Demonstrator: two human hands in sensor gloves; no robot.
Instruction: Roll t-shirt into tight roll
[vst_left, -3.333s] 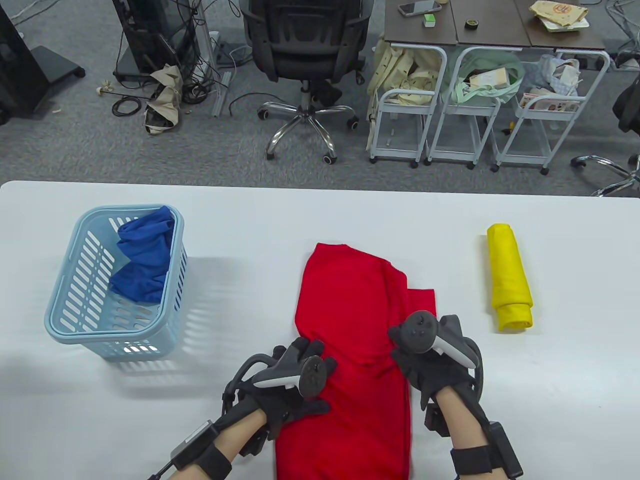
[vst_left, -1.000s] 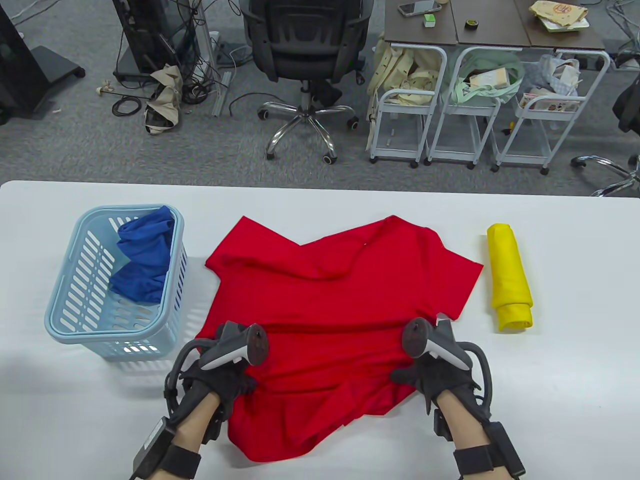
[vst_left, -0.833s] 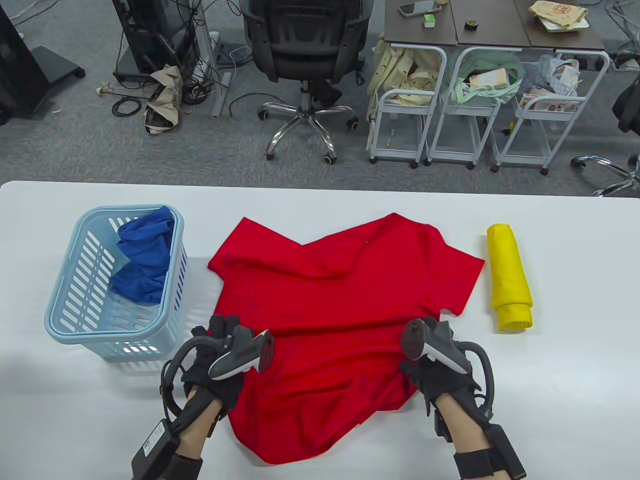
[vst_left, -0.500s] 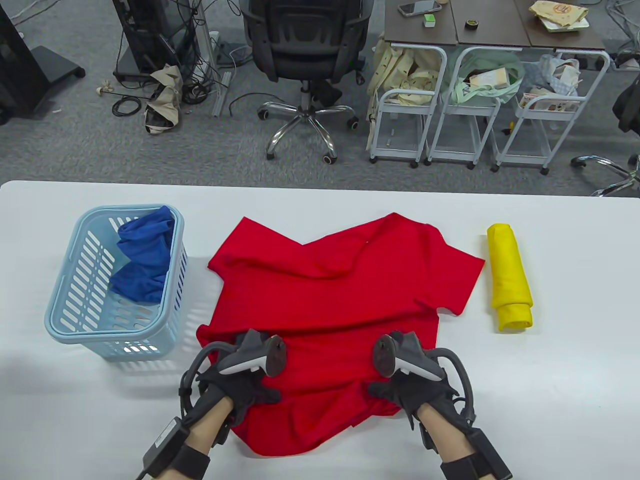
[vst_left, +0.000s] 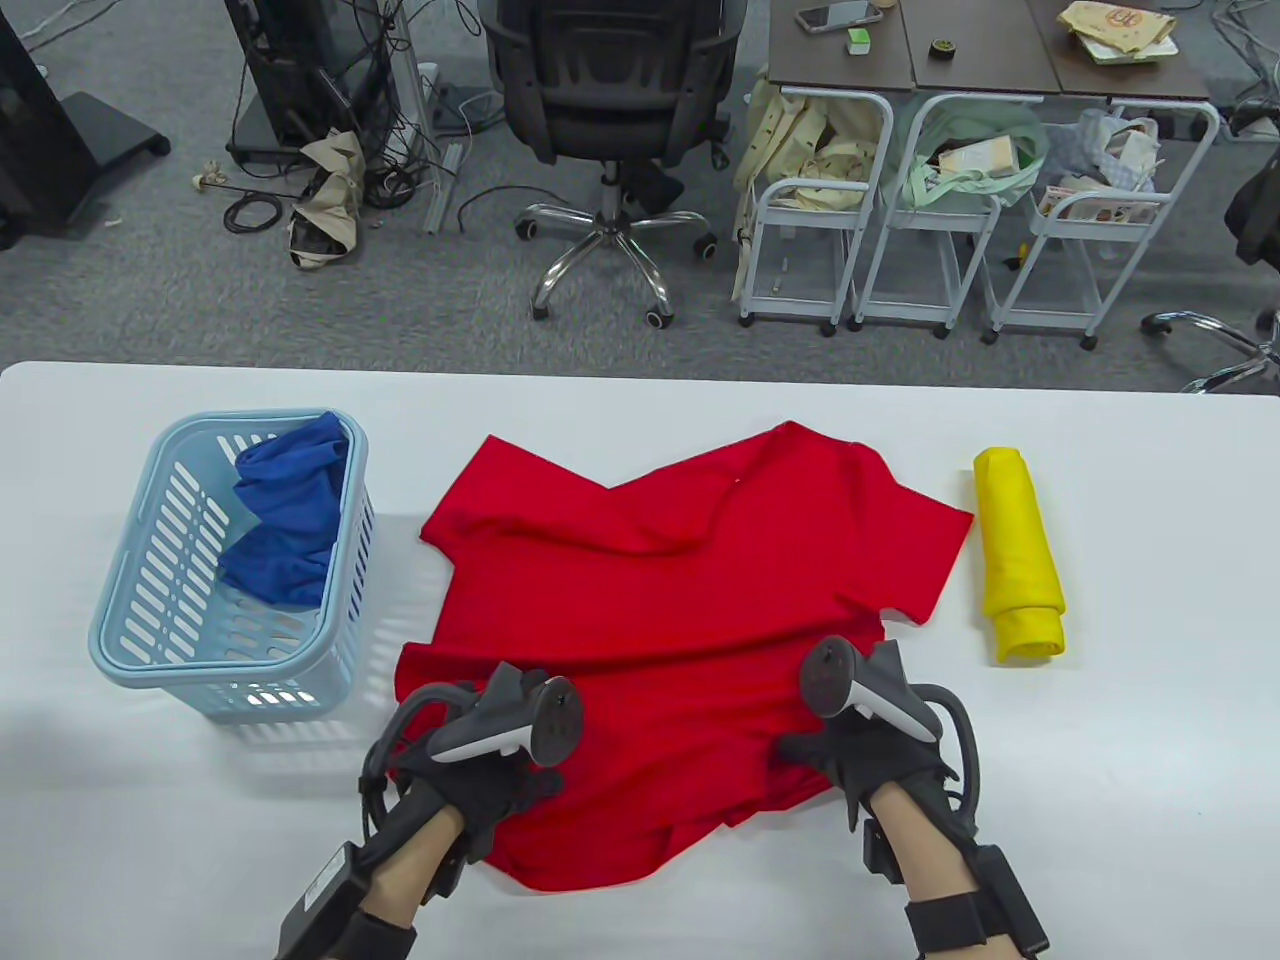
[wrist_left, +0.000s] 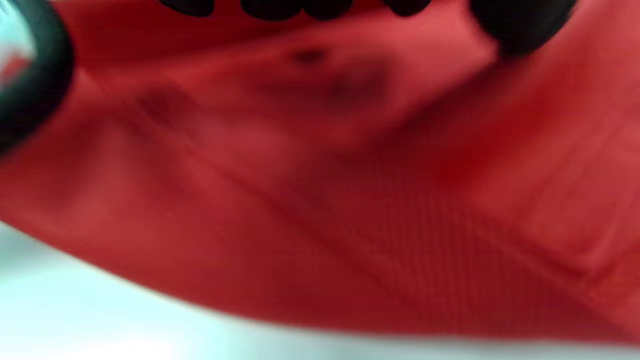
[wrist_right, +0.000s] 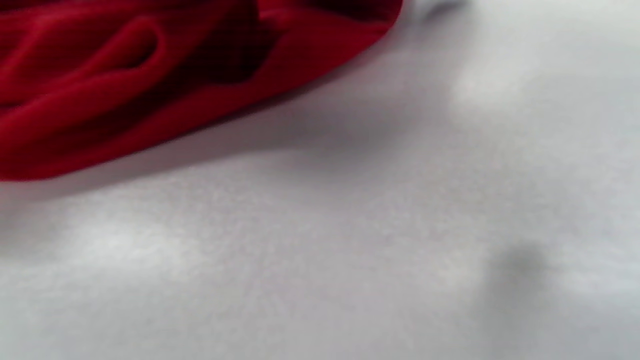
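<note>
1. The left hand (vst_left: 490, 775) has its fingers tucked under its tracker in the table view, so its hold on the red t-shirt (vst_left: 660, 620) is unclear.
2. The right hand (vst_left: 870, 760) likewise hides its fingertips.
3. The left wrist view is heavily blurred; only dark fingertips (wrist_left: 272, 7) cut by the top edge show.
4. The right wrist view shows no fingers, just soft-focus cloth and surface (wrist_right: 350, 240).
5. Both forearms run off the table view's bottom edge.

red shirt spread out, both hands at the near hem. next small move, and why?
Probably pull the near hem flat: the red t-shirt lies open but bunched between the left hand and right hand, and nothing is rolled yet.
</note>
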